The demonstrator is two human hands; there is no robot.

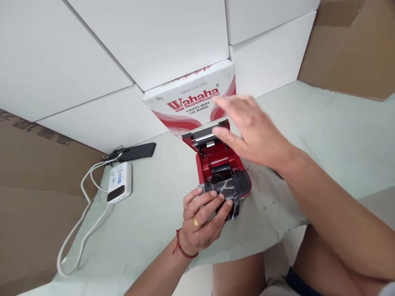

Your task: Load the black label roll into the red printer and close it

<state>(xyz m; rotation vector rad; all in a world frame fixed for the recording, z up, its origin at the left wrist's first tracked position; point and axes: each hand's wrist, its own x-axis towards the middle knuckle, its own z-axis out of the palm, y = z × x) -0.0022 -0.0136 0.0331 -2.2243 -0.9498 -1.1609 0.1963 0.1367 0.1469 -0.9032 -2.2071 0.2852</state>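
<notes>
A small red printer (219,159) with its lid open stands on a pale cloth-covered surface (154,213). My left hand (202,218), with a gold ring and a red wrist cord, is closed on a crumpled piece of shiny grey wrap (226,190) at the printer's front edge. My right hand (251,131) hovers over the open lid, fingers stretched out and slightly blurred, holding nothing.
A white and red Wahaha carton (193,98) stands right behind the printer. To the left lie a white power bank (120,181) with a white cable (78,230) and a black phone (137,151). White boxes and brown cardboard surround the surface. My bare knees are below.
</notes>
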